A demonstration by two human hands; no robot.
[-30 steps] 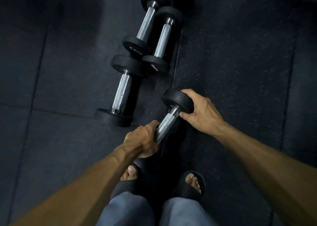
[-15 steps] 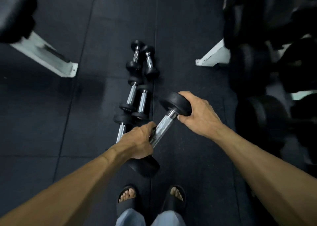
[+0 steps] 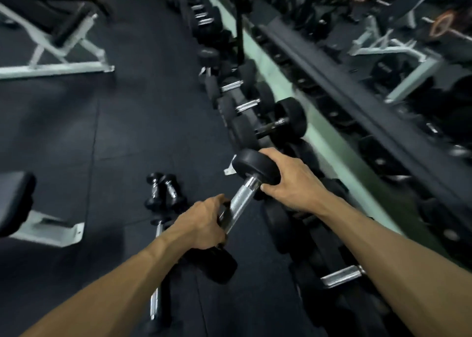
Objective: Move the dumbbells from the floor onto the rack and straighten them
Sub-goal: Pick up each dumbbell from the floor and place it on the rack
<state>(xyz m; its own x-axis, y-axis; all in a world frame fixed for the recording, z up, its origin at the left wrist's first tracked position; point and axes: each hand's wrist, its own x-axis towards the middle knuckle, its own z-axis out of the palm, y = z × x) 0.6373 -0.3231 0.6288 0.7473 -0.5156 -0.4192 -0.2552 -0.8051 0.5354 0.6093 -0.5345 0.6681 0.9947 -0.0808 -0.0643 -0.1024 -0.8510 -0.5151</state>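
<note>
I hold a black dumbbell with a chrome handle point(image 3: 241, 198) tilted in the air, above the floor. My left hand point(image 3: 201, 224) grips the lower part of the handle, and the lower head hangs beneath it. My right hand point(image 3: 286, 180) cups the upper head. Several smaller dumbbells point(image 3: 163, 191) lie on the dark floor to the left, one chrome handle point(image 3: 154, 303) partly hidden by my left forearm. The dumbbell rack point(image 3: 255, 114) runs along the right, loaded with black dumbbells.
A white-framed bench point(image 3: 58, 65) stands at the upper left, and another bench foot point(image 3: 48, 230) sits at the left edge. A mirror wall point(image 3: 383, 55) rises behind the rack. Rubber floor point(image 3: 102, 132) lies between the benches and the rack.
The dumbbell has come up from near the floor, still in both hands. My view has swung up and right, bringing the long rack and benches into sight; my feet have left the view.
</note>
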